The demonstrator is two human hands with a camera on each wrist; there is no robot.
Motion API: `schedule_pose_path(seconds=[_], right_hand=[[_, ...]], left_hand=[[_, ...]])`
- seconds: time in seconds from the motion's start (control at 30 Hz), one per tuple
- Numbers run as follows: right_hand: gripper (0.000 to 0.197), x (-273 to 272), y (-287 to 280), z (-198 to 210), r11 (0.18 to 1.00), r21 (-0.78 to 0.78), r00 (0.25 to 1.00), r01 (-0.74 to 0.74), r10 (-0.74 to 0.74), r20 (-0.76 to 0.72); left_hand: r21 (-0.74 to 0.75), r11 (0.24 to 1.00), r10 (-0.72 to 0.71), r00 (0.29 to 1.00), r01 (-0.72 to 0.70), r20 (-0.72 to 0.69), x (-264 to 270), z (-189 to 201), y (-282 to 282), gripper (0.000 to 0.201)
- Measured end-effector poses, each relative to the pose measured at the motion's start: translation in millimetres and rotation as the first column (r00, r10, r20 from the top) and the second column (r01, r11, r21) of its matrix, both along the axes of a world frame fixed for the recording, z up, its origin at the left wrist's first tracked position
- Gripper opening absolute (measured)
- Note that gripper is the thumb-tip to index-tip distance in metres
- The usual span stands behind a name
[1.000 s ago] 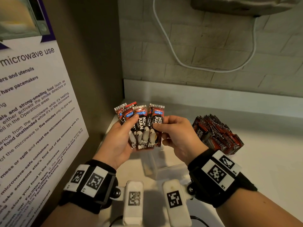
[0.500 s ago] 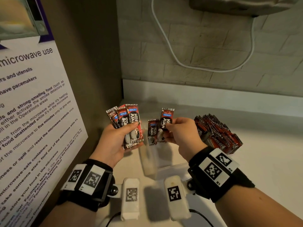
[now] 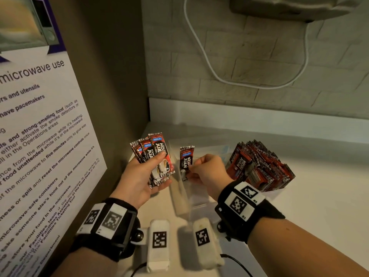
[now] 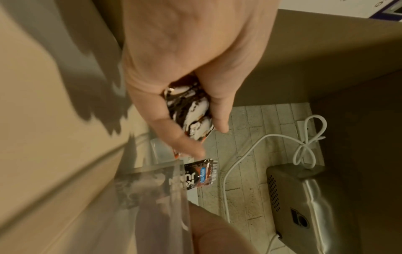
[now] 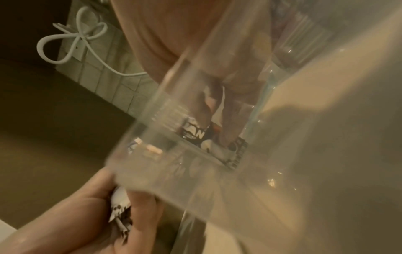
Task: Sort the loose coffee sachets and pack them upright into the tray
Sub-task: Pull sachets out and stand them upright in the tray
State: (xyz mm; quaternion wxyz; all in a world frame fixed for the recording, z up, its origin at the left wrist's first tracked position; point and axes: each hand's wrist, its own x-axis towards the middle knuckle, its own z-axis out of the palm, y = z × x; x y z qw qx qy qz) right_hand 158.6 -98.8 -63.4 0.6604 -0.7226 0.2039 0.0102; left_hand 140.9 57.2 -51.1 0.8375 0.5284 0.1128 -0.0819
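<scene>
My left hand [image 3: 145, 172] grips a fanned bunch of red and black coffee sachets [image 3: 154, 150], thumb across their fronts; the same bunch [image 4: 191, 110] shows under the palm in the left wrist view. My right hand [image 3: 207, 172] pinches a coffee sachet [image 3: 186, 158] upright and holds it inside the clear plastic tray [image 3: 180, 198]. Through the tray wall [image 5: 174, 163] the right wrist view shows that sachet [image 5: 208, 137] blurred behind the fingers. The tray's right part is packed with many upright sachets [image 3: 259, 166].
A poster board about microwave use [image 3: 44, 136] stands close on the left. A white cable [image 3: 209, 62] hangs on the brick wall below a metal appliance [image 3: 289, 7]. The white counter [image 3: 319, 206] stretches to the right.
The hands have drawn apart: the right took sachets from the bunch and lowered them into the clear tray. The left hand with the remaining bunch stayed at the left.
</scene>
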Motion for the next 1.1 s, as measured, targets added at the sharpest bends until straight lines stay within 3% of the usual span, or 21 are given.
schedule_pose_path(seconds=[0.3, 0.43, 0.5, 0.6, 0.7, 0.83, 0.97, 1.1], right_hand=[[0.027, -3.3, -4.1, 3.2, 1.000, 0.028, 0.999, -0.001, 0.000, 0.033], [0.025, -14.7, -7.5, 22.1, 0.995, -0.079, 0.973, 0.069, -0.050, 0.227], [0.025, -25.9, -4.2, 38.6, 0.992, -0.122, 0.941, -0.040, 0.078, 0.329], [0.033, -34.5, 1.2, 52.2, 0.917, -0.291, 0.880, -0.274, 0.361, 0.309], [0.020, -34.9, 4.8, 51.6, 0.877, -0.368, 0.863, -0.308, 0.420, 0.279], [0.008, -33.0, 3.2, 48.0, 0.918, -0.312, 0.900, -0.243, 0.333, 0.280], [0.011, -35.9, 4.9, 50.6, 0.939, -0.161, 0.911, -0.304, 0.336, 0.241], [0.016, -39.7, 5.9, 57.0, 0.926, -0.051, 0.906, -0.373, 0.376, 0.195]], left_hand=[[-0.100, 0.995, 0.000, 1.000, -0.003, -0.029, 1.5, 4.6, 2.5, 0.018], [-0.096, 0.995, -0.023, 0.999, 0.025, 0.024, -0.2, 10.1, 3.4, 0.017], [-0.027, 0.999, -0.025, 0.998, 0.027, 0.055, -1.0, 13.3, 1.9, 0.017], [0.093, 0.995, -0.059, 0.991, 0.048, 0.124, -4.6, 19.1, -4.6, 0.025], [0.110, 0.989, -0.113, 0.983, 0.097, 0.148, -8.7, 24.3, -10.3, 0.030], [-0.008, 0.985, -0.169, 0.978, 0.171, 0.119, -9.0, 27.8, -8.9, 0.016], [0.090, 0.976, -0.211, 0.963, 0.199, 0.166, -12.7, 25.8, -9.7, 0.014], [0.144, 0.980, -0.163, 0.967, 0.137, 0.194, -11.8, 23.6, -13.0, 0.023]])
